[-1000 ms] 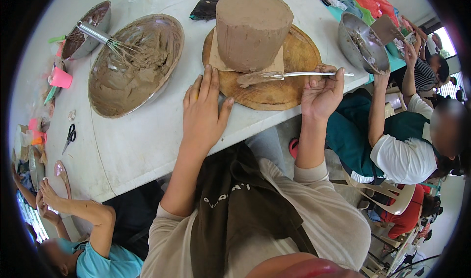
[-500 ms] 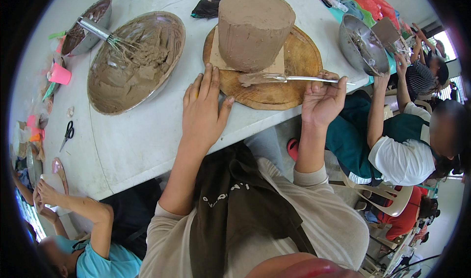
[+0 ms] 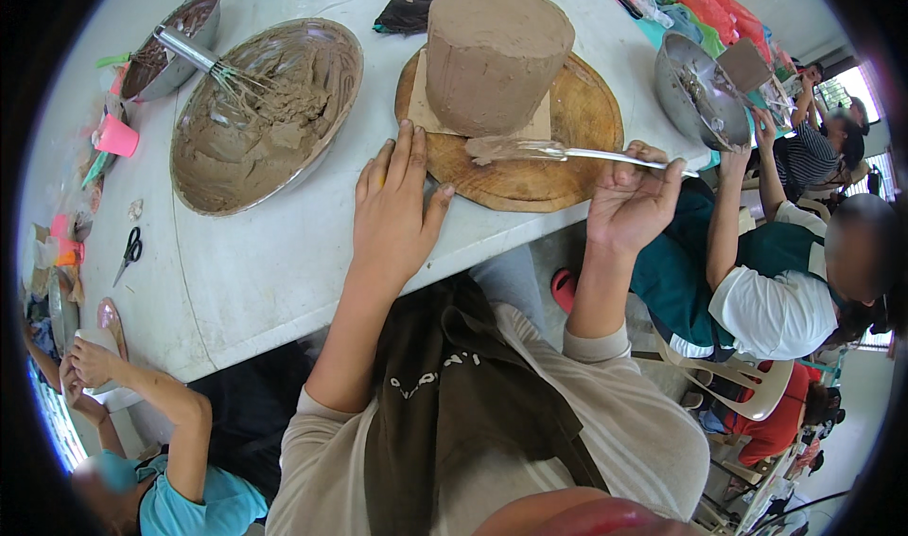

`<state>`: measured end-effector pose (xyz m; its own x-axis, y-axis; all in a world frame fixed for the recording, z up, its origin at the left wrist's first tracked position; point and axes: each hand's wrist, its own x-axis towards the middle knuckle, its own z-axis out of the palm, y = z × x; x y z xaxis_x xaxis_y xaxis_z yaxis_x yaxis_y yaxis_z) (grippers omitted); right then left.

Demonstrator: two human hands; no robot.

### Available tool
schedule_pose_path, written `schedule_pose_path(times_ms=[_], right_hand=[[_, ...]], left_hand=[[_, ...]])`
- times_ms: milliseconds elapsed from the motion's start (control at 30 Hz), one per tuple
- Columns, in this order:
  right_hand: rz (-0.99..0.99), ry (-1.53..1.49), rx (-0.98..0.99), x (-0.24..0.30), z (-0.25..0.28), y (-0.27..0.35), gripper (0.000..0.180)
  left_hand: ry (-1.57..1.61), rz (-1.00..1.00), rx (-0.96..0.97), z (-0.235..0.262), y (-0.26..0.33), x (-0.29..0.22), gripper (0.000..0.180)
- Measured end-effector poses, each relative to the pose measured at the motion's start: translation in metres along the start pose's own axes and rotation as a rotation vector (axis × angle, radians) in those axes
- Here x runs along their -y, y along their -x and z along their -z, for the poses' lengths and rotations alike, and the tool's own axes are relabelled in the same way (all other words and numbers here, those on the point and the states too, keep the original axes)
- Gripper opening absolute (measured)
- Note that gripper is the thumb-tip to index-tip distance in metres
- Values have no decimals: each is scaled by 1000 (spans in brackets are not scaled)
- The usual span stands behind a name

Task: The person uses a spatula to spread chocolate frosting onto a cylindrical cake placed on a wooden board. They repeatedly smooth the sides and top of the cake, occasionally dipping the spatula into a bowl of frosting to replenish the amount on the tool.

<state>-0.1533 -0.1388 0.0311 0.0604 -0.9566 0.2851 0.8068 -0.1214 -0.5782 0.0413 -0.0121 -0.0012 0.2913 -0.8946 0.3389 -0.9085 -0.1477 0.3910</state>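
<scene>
Bare table [image 3: 284, 262] left of hand [image 3: 397, 205]; bowl [image 3: 265, 110] beyond.

- I see a group baking class: a long white table [image 3: 284, 281] shared by several seated people.
- Frosting bowls [image 3: 270, 110], a whisk [image 3: 203, 61], a frosted cake [image 3: 497, 53].

My left hand [image 3: 397, 205] lies flat on the white table [image 3: 274, 262], fingertips touching the rim of the round wooden board [image 3: 586, 120]. On the board stands a tall cake [image 3: 497, 53] coated in brown frosting. My right hand [image 3: 629, 200] holds a spatula [image 3: 549, 151], its frosted blade against the cake's base (handle pinched in my fingers). Left of the board sits a wide bowl [image 3: 270, 110] of frosting with a whisk [image 3: 203, 61] in it. Scissors [image 3: 130, 252] lie near the table's left edge.
</scene>
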Motion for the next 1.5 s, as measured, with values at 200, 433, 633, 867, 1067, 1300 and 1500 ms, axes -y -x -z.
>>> schedule_pose_path(times_ms=[200,433,633,867,1067,1300,1500], right_hand=[[-2,45,-94,-9,2,-8,40],[45,-158,13,12,-7,-30,40],[-74,83,-47,-4,11,-26,39],[-10,25,-48,5,3,-45,39],[1,-132,24,12,4,-34,40],[38,92,-80,-20,-3,8,44],[119,-33,-128,-17,-12,10,42]], left_hand=[[18,-1,-4,0,0,-1,61],[0,2,-4,1,1,2,60],[20,1,2,2,0,-2,60],[10,0,1,1,0,-1,61],[19,-6,-11,2,1,0,62],[18,-8,0,2,2,0,61],[2,-10,7,0,2,-1,61]])
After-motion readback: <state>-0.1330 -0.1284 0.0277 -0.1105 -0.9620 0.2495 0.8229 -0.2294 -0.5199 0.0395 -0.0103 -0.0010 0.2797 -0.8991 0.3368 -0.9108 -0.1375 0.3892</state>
